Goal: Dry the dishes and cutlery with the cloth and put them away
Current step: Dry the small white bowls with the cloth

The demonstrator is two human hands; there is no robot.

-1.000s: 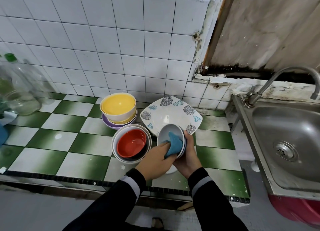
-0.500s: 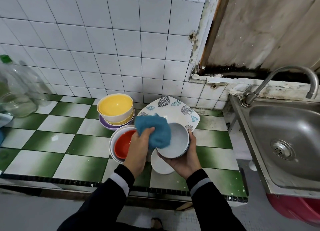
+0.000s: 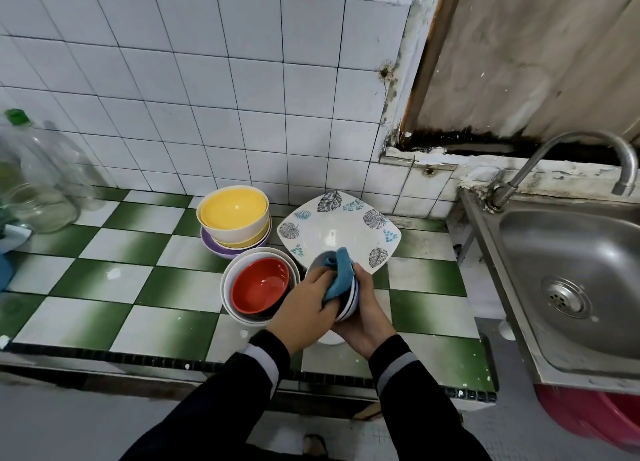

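Small bowl point(image 3: 349, 304) on edge, blue cloth point(image 3: 341, 275) pressed inside.
White with dark rim stripes, it tilts in front of a leaf-patterned square plate point(image 3: 339, 225); to the left, a red bowl point(image 3: 259, 287) nests in white bowls point(image 3: 228, 280), and a yellow bowl point(image 3: 233, 211) is stacked above a purple dish point(image 3: 211, 244).

A green-and-white chequered worktop point(image 3: 104, 280) runs under a wall of white tiles point(image 3: 207, 97). At its far left corner stands a clear plastic bottle point(image 3: 38, 155) with a green cap, and just in front of it a rounded clear glass vessel point(image 3: 41, 211). Off the worktop's right edge sits a steel sink point(image 3: 519, 252), its drain point(image 3: 564, 298) near the middle, with a curved tap point(image 3: 568, 145) arching over from its back left corner. A red basin point(image 3: 595, 415) shows below the sink. Behind the tap, the bare wall is stained dark along its foot.
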